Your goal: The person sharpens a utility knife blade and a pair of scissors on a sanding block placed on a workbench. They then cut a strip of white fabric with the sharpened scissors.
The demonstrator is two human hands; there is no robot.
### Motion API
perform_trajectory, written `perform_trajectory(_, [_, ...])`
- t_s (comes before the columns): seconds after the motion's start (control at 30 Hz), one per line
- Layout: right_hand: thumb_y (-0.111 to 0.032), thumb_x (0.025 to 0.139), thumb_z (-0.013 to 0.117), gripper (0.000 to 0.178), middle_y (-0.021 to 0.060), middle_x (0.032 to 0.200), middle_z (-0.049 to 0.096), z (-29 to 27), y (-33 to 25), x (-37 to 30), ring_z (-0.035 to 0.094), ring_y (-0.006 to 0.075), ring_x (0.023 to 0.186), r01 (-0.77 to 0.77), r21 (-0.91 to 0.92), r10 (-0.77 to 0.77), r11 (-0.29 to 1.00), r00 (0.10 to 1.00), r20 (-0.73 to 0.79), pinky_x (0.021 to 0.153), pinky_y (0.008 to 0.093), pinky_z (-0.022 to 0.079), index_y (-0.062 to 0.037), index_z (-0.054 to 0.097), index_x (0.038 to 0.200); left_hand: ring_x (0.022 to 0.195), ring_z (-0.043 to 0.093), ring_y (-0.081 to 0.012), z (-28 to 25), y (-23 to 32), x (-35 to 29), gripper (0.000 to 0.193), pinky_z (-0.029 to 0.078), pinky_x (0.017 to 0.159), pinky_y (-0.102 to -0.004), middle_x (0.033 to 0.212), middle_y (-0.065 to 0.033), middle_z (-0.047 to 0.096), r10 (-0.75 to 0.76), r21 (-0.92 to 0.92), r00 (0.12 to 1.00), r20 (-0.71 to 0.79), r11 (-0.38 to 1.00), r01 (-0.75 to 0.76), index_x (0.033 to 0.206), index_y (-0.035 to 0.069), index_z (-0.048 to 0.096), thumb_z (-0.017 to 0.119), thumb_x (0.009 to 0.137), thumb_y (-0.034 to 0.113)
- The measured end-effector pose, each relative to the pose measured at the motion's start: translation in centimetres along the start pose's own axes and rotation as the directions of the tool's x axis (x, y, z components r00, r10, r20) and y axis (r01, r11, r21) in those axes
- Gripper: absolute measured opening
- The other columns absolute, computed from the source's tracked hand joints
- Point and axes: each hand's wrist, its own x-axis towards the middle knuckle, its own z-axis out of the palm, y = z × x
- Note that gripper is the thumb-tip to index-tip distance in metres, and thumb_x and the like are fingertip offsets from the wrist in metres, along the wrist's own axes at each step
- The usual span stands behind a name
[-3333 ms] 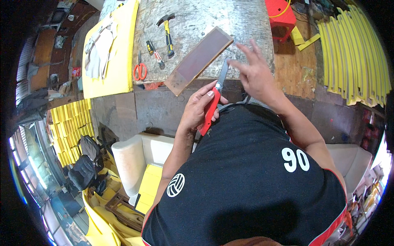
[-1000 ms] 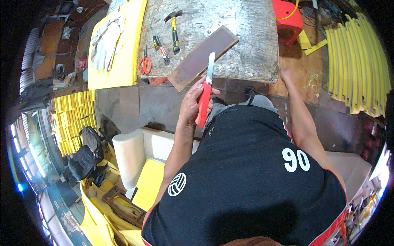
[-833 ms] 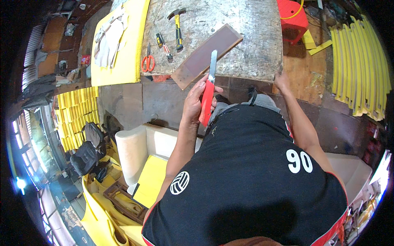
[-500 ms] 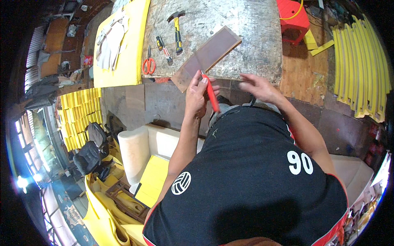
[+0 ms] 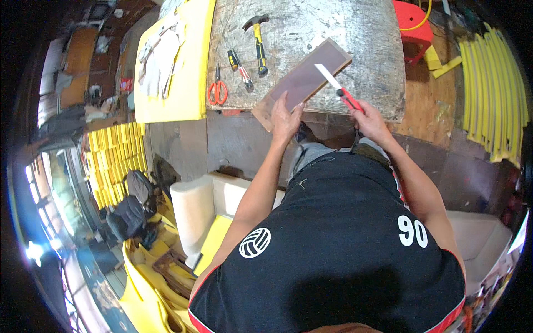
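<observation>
In my right hand [image 5: 371,123] is a red utility knife [image 5: 351,100], its long blade slid out and pointing up and left. The blade [image 5: 326,75] hangs over or lies against the upper part of a narrow rectangular board [image 5: 311,71]; I cannot tell whether they touch. That board has a smooth purplish-brown face and wooden edges. It lies aslant on the worn workbench [image 5: 355,28], its lower left end jutting past the front edge. My left hand [image 5: 286,117] grips this end, fingers on the face and thumb by the near side.
Left of the board lie a claw hammer [image 5: 259,47], a screwdriver [image 5: 234,59], pliers with red-and-white handles [image 5: 244,77] and red-handled scissors [image 5: 217,91]. Yellow foam [image 5: 191,83] with pale cloth [image 5: 162,61] borders the bench. A red stool [image 5: 413,33] and yellow foam strips [image 5: 491,100] stand right.
The knife has passed from my left hand to my right, and its long blade now shows. My left hand has moved onto the board's end. The whole view has shifted slightly.
</observation>
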Motion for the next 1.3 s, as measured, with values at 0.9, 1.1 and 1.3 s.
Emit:
perform_trajectory(0.9, [-0.024, 0.099, 0.060, 0.044, 0.0220, 0.117, 0.069, 12.0, 4.2, 0.1, 0.068, 0.0376, 0.106, -0.112, -0.097, 0.068, 0.989, 0.924, -0.375, 0.091, 0.0410, 0.052, -0.0153, 0.057, 0.142, 0.145, 0.035, -0.0418, 2.6, -4.1, 9.3, 0.061, 0.028, 0.116, -0.0620, 0.156, -0.0138, 0.043, 0.730, 0.172, 0.482, 0.485, 0.460, -0.871, 0.145, 0.006, 0.050, 0.057, 0.098, 0.044])
perform_trajectory(1.1, [-0.024, 0.100, 0.057, 0.042, 0.0253, 0.120, 0.067, 13.3, 3.8, -0.9, 0.064, 0.0444, 0.109, -0.163, -0.221, 0.057, 0.962, 0.906, -0.419, 0.092, 0.0466, 0.051, -0.0146, 0.057, 0.141, 0.147, 0.031, -0.0408, 1.9, -5.3, 6.5, 0.066, 0.024, 0.116, -0.0644, 0.156, -0.0133, 0.043, 0.708, 0.142, 0.527, 0.470, 0.529, -0.837, 0.147, 0.008, 0.049, 0.059, 0.096, 0.049])
perform_trajectory(1.3, [-0.027, 0.101, 0.055, 0.040, 0.0258, 0.118, 0.067, 11.6, 0.4, 4.4, 0.063, 0.0439, 0.108, -0.133, -0.217, 0.024, 0.967, 0.897, -0.441, 0.090, 0.0489, 0.051, -0.0142, 0.059, 0.139, 0.141, 0.037, -0.0411, 3.8, -2.8, 10.9, 0.064, 0.024, 0.114, -0.0670, 0.142, -0.0134, 0.051, 0.760, 0.197, 0.535, 0.369, 0.498, -0.844, 0.142, 0.008, 0.053, 0.063, 0.093, 0.048])
